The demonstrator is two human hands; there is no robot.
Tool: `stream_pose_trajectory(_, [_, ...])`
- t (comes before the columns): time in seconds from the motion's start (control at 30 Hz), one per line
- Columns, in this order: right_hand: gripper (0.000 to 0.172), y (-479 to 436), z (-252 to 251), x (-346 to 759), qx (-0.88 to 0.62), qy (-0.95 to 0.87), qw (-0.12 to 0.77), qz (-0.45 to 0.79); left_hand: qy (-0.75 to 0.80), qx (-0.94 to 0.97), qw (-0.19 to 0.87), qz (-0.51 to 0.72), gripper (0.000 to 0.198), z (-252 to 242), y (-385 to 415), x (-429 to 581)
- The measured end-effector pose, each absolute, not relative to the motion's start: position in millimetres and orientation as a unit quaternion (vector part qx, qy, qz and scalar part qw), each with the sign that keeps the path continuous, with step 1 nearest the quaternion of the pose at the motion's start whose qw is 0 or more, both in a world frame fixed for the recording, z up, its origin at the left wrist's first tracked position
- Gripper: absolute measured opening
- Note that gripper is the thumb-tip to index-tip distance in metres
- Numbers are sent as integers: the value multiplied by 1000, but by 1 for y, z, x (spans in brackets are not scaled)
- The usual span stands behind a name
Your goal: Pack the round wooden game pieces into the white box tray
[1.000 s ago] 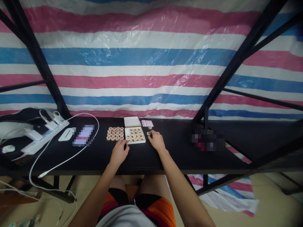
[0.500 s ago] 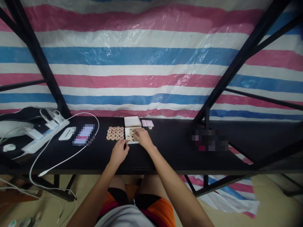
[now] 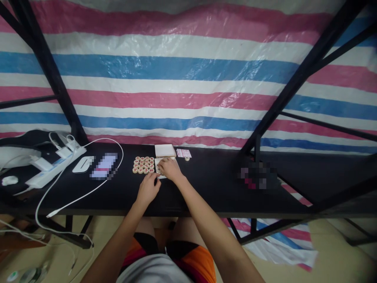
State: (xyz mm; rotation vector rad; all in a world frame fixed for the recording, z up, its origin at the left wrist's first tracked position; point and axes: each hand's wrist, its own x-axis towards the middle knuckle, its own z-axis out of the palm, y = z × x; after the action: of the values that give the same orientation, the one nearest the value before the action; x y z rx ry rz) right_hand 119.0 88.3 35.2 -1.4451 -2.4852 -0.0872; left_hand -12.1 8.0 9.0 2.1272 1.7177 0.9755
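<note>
Round wooden pieces with red characters (image 3: pixel 143 165) lie in neat rows on the black table. Right of them is a white box tray (image 3: pixel 177 169) holding pieces with dark characters, mostly covered by my right hand (image 3: pixel 169 168). Its fingers curl down over the tray's left part, and what they grip is too small to make out. My left hand (image 3: pixel 149 186) rests at the tray's near left corner, thumb and fingers bent toward each other around something I cannot make out. Behind the tray sits a white lid (image 3: pixel 165 150).
Pink-and-white cards (image 3: pixel 183 153) and a single round piece (image 3: pixel 187 159) lie right of the lid. A phone (image 3: pixel 104 166), a white device (image 3: pixel 83 164), a power strip (image 3: pixel 55 167) and white cables occupy the left side. Black metal posts stand at both sides.
My right hand has shifted slightly left over the tray and now hides more of the dark-marked pieces. My left hand has stayed nearly in place.
</note>
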Motion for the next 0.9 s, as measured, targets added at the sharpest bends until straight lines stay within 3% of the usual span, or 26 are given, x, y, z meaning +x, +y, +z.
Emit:
stream_pose_trajectory(0.13, [29, 89, 33, 131, -495, -848, 191, -12, 590, 725, 121, 335, 23, 10, 7, -12])
stream_pose_trajectory(0.3, [38, 100, 21, 178, -602, -760, 245, -19, 589, 723, 123, 340, 22, 10, 6, -12])
stream_pose_trajectory(0.43, [47, 108, 5, 219, -661, -725, 193, -23, 595, 717, 127, 339, 21, 10, 7, -12])
stream_pose_trajectory(0.57, [40, 108, -4, 235, -662, -733, 156, -18, 596, 716, 125, 341, 21, 10, 8, -12])
stream_pose_trajectory(0.9, [22, 89, -5, 233, -683, -699, 210, -28, 586, 725, 123, 339, 16, 8, 9, -14])
